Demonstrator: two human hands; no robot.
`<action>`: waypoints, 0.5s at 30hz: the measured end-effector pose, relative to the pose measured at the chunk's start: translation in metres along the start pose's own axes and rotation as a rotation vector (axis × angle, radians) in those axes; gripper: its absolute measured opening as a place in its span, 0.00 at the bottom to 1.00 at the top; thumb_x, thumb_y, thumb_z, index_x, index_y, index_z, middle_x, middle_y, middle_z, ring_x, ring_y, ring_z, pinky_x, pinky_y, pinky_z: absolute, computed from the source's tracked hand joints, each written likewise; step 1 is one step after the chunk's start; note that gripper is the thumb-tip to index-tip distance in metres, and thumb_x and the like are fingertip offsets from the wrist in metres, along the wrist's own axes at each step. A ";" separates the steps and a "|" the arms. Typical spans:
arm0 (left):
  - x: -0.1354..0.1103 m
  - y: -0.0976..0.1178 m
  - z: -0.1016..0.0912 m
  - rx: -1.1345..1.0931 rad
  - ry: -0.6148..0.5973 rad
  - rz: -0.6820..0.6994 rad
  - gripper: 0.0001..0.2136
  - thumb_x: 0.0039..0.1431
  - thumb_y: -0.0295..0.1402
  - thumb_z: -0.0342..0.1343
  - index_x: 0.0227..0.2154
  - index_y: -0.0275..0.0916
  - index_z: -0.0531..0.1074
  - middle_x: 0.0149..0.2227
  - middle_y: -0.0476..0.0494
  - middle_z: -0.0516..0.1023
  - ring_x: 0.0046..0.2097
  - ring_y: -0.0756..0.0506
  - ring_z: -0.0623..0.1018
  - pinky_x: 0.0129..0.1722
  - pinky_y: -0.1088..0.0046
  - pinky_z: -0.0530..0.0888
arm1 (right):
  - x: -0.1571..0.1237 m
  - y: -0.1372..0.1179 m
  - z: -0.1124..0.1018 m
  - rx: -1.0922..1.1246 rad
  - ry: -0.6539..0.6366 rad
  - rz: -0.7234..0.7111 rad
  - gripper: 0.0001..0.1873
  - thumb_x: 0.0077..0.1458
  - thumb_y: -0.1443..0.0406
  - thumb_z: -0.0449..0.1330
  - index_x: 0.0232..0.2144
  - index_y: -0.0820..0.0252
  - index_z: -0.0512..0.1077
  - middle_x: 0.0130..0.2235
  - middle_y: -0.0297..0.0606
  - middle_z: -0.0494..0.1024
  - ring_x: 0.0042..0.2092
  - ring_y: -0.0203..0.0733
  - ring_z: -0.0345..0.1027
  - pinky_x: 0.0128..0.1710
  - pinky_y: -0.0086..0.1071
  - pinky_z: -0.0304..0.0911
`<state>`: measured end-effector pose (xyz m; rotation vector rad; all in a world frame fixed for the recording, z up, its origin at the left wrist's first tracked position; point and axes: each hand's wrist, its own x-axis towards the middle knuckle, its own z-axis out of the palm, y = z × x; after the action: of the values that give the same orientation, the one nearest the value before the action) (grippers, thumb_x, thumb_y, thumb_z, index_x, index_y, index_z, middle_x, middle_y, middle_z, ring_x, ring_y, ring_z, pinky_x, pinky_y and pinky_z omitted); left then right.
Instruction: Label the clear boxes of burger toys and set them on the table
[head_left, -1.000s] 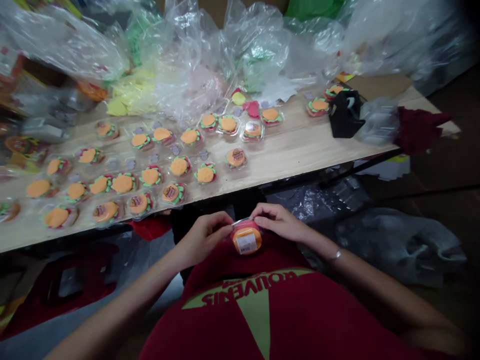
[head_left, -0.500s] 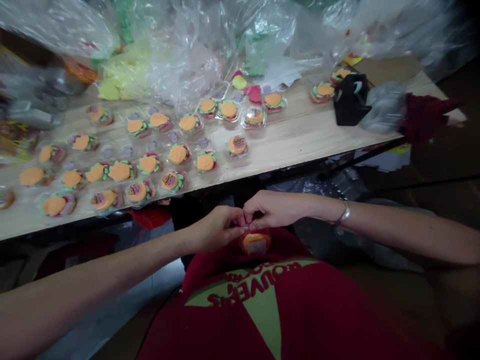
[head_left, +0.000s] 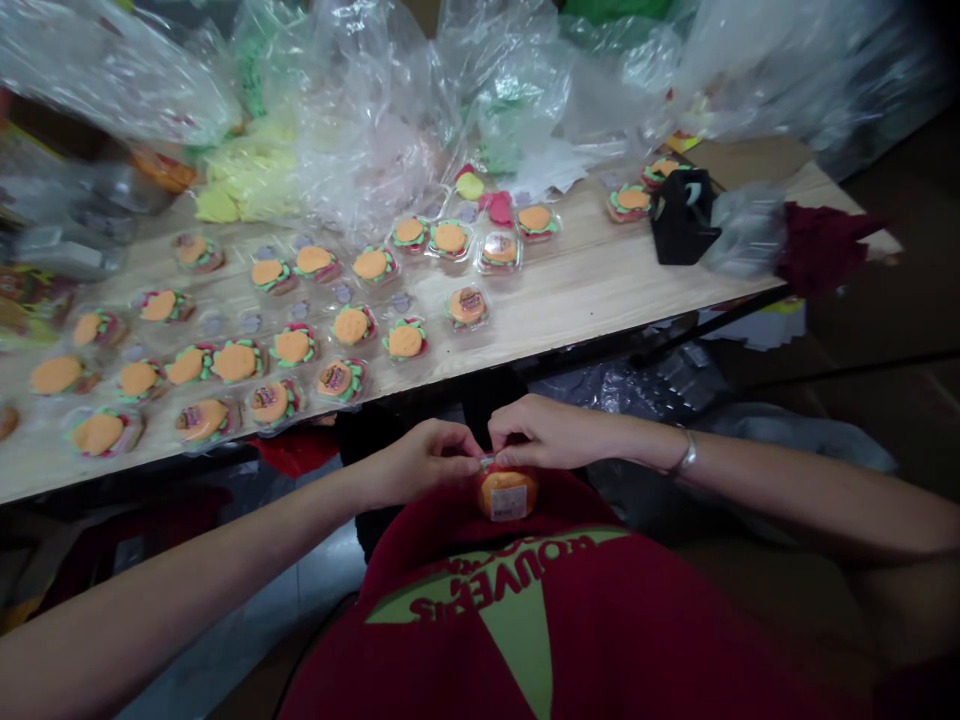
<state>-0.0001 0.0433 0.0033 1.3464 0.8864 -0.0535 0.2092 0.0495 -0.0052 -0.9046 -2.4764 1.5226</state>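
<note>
Against my red shirt (head_left: 600, 600) rests a small clear plastic burger box (head_left: 508, 494), with an orange toy bun inside and a white label facing up. My left hand (head_left: 431, 460) pinches its far edge between thumb and fingers. Right beside it, my right hand (head_left: 532, 432) grips the same edge, fingers bent and thumb pressed down. A small clear piece of that edge shows between the fingertips; its details are too small to tell.
On the wooden table (head_left: 555, 300) stand several boxed toy burgers (head_left: 238, 362), a few with a brown logo sticker. A black tape dispenser (head_left: 684, 218) stands right, near a dark red cloth (head_left: 825, 245). Clear plastic bags (head_left: 375, 120) are heaped behind.
The view has shifted slightly, so the table sits lower. My fingertips have parted a little, and the white label on the box shows more clearly.
</note>
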 end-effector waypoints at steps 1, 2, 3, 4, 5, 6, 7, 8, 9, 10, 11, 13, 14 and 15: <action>-0.001 0.000 0.001 0.035 0.022 -0.010 0.09 0.57 0.35 0.52 0.31 0.34 0.71 0.28 0.49 0.72 0.29 0.51 0.68 0.29 0.76 0.65 | 0.000 0.001 0.000 0.011 -0.009 0.003 0.05 0.56 0.68 0.59 0.28 0.65 0.72 0.27 0.34 0.72 0.28 0.32 0.61 0.28 0.26 0.53; -0.001 0.000 0.003 0.092 0.059 -0.014 0.09 0.57 0.35 0.52 0.30 0.34 0.70 0.26 0.50 0.70 0.28 0.51 0.66 0.27 0.77 0.63 | 0.001 0.001 0.001 0.016 -0.013 0.008 0.05 0.56 0.68 0.59 0.28 0.65 0.72 0.27 0.34 0.72 0.28 0.32 0.61 0.28 0.26 0.53; -0.002 0.000 0.005 0.158 0.095 -0.014 0.08 0.57 0.35 0.51 0.28 0.34 0.69 0.24 0.50 0.68 0.27 0.51 0.65 0.26 0.77 0.62 | 0.001 0.001 0.002 0.015 -0.015 0.012 0.05 0.56 0.68 0.59 0.28 0.65 0.72 0.27 0.35 0.72 0.28 0.32 0.61 0.28 0.26 0.53; -0.003 0.000 0.008 0.219 0.126 -0.009 0.08 0.57 0.34 0.51 0.27 0.34 0.69 0.24 0.51 0.67 0.27 0.52 0.64 0.25 0.77 0.61 | 0.002 0.001 0.003 0.010 -0.013 0.016 0.06 0.56 0.68 0.59 0.28 0.65 0.72 0.27 0.35 0.72 0.28 0.32 0.61 0.28 0.26 0.53; -0.004 0.000 0.010 0.264 0.147 0.000 0.07 0.57 0.32 0.50 0.27 0.34 0.68 0.23 0.51 0.67 0.27 0.52 0.63 0.25 0.77 0.61 | 0.002 0.001 0.005 0.002 -0.007 0.018 0.06 0.56 0.68 0.59 0.28 0.64 0.71 0.28 0.35 0.72 0.28 0.33 0.61 0.28 0.27 0.53; -0.005 0.000 0.013 0.292 0.162 0.011 0.07 0.57 0.31 0.50 0.27 0.35 0.68 0.24 0.51 0.67 0.27 0.51 0.64 0.26 0.77 0.61 | 0.002 0.000 0.006 -0.009 0.001 0.020 0.06 0.55 0.68 0.59 0.28 0.64 0.71 0.28 0.36 0.73 0.28 0.33 0.61 0.28 0.27 0.52; -0.006 -0.001 0.014 0.308 0.174 0.025 0.06 0.57 0.31 0.49 0.28 0.35 0.68 0.25 0.50 0.68 0.28 0.51 0.64 0.27 0.77 0.61 | 0.002 -0.001 0.007 -0.022 0.010 0.024 0.05 0.55 0.68 0.59 0.28 0.64 0.71 0.28 0.35 0.73 0.28 0.33 0.61 0.28 0.27 0.52; -0.006 -0.001 0.016 0.316 0.186 0.039 0.06 0.57 0.30 0.49 0.28 0.35 0.68 0.25 0.50 0.69 0.28 0.51 0.65 0.27 0.77 0.62 | 0.001 -0.002 0.008 -0.035 0.021 0.027 0.05 0.55 0.69 0.59 0.28 0.64 0.71 0.28 0.35 0.73 0.28 0.33 0.61 0.29 0.27 0.52; -0.007 -0.002 0.017 0.320 0.195 0.053 0.06 0.58 0.30 0.49 0.29 0.35 0.68 0.26 0.50 0.69 0.28 0.51 0.65 0.28 0.76 0.62 | 0.001 -0.004 0.008 -0.051 0.035 0.030 0.04 0.54 0.69 0.59 0.28 0.64 0.71 0.28 0.35 0.73 0.29 0.33 0.61 0.29 0.27 0.51; -0.007 -0.003 0.018 0.321 0.207 0.067 0.06 0.58 0.30 0.48 0.29 0.35 0.68 0.26 0.50 0.70 0.28 0.51 0.66 0.28 0.76 0.62 | 0.000 -0.005 0.009 -0.067 0.049 0.033 0.03 0.53 0.70 0.59 0.27 0.64 0.71 0.28 0.35 0.73 0.29 0.33 0.61 0.29 0.27 0.51; -0.007 -0.004 0.018 0.322 0.216 0.078 0.06 0.58 0.30 0.48 0.29 0.35 0.68 0.26 0.50 0.70 0.28 0.51 0.66 0.28 0.76 0.62 | -0.001 -0.006 0.010 -0.083 0.060 0.036 0.03 0.53 0.70 0.59 0.27 0.64 0.71 0.28 0.35 0.73 0.29 0.34 0.61 0.29 0.27 0.51; -0.006 -0.006 0.018 0.324 0.234 0.092 0.07 0.58 0.31 0.48 0.29 0.35 0.68 0.25 0.49 0.70 0.28 0.51 0.65 0.28 0.76 0.62 | -0.001 -0.008 0.011 -0.114 0.079 0.043 0.04 0.53 0.71 0.58 0.27 0.64 0.71 0.29 0.36 0.73 0.30 0.34 0.61 0.29 0.27 0.51; -0.004 -0.008 0.018 0.319 0.244 0.094 0.07 0.58 0.30 0.49 0.28 0.35 0.68 0.25 0.49 0.69 0.28 0.51 0.65 0.28 0.76 0.62 | -0.002 -0.008 0.011 -0.125 0.087 0.049 0.04 0.53 0.71 0.58 0.27 0.65 0.71 0.29 0.36 0.73 0.30 0.34 0.61 0.29 0.27 0.50; -0.003 -0.009 0.018 0.307 0.251 0.093 0.07 0.58 0.30 0.49 0.28 0.35 0.68 0.25 0.49 0.69 0.28 0.51 0.65 0.28 0.76 0.62 | -0.002 -0.008 0.011 -0.130 0.092 0.053 0.04 0.53 0.71 0.58 0.27 0.65 0.71 0.29 0.37 0.73 0.30 0.34 0.61 0.29 0.27 0.50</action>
<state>0.0023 0.0241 -0.0028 1.7064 1.0546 0.0555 0.2035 0.0377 -0.0035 -1.0441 -2.5286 1.3157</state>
